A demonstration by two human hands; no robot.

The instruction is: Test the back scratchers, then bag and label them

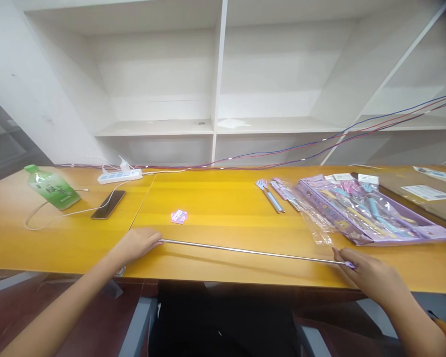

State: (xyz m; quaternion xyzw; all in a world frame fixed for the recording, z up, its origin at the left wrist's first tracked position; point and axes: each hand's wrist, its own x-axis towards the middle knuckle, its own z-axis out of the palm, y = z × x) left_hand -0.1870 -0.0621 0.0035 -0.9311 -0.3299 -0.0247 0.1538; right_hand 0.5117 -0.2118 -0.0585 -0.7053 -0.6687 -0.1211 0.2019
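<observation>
A long, thin silver telescopic back scratcher [245, 251] is stretched out level above the front of the table, its ends in my two hands. My left hand [139, 244] pinches the left end, and whatever part lies inside those fingers is hidden. At the other end my right hand [367, 272] is closed round the rod, with a bit of purple [350, 265] showing between the fingers. Two short back scratchers [270, 196] with blue handles and claw-shaped heads lie beyond the rod. Beside them is another one in a clear wrapper [285, 192].
A purple display box [357, 213] of wrapped scratchers stands right, by a cardboard box [419, 191]. Small pink-purple cards [179, 216] lie mid-table. Leftward are a phone [109, 204], a green bottle [54, 187] on its side and a power strip [119, 175]. White shelves [152, 128] rise behind.
</observation>
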